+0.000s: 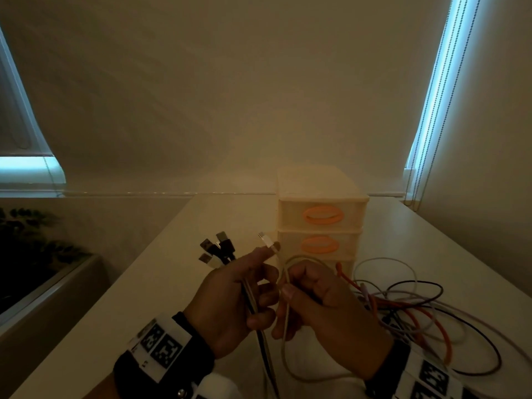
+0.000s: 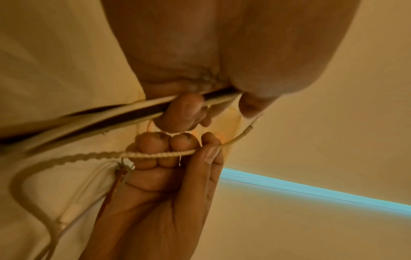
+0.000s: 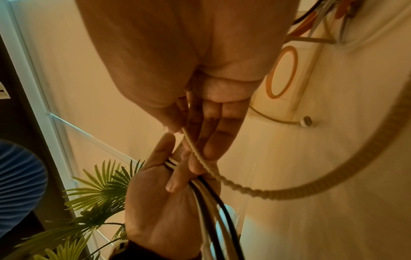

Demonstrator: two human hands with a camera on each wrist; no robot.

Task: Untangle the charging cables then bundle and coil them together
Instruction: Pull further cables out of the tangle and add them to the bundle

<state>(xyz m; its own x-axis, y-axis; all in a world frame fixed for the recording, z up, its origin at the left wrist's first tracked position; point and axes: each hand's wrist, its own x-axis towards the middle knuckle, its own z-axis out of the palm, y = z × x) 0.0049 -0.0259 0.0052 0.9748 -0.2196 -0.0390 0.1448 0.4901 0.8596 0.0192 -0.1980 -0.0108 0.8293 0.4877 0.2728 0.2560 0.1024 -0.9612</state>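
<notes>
Head view is showing the left hand [image 1: 230, 300] gripping the gathered cables [image 1: 218, 249], palm hiding their middle. Right hand [image 1: 319, 300] is pinching the braided cable [image 3: 222, 179], its far run blurring into the tangle [image 1: 417, 312].

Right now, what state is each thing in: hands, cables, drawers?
left hand: grips the gathered cables.
gathered cables: bunched, plugs fanned out above the fist.
right hand: pinches the braided cable.
braided cable: held, looping free, plug beside the left fingertips.
loose cables: tangled on the table.
drawer unit: visible drawers closed.
</notes>
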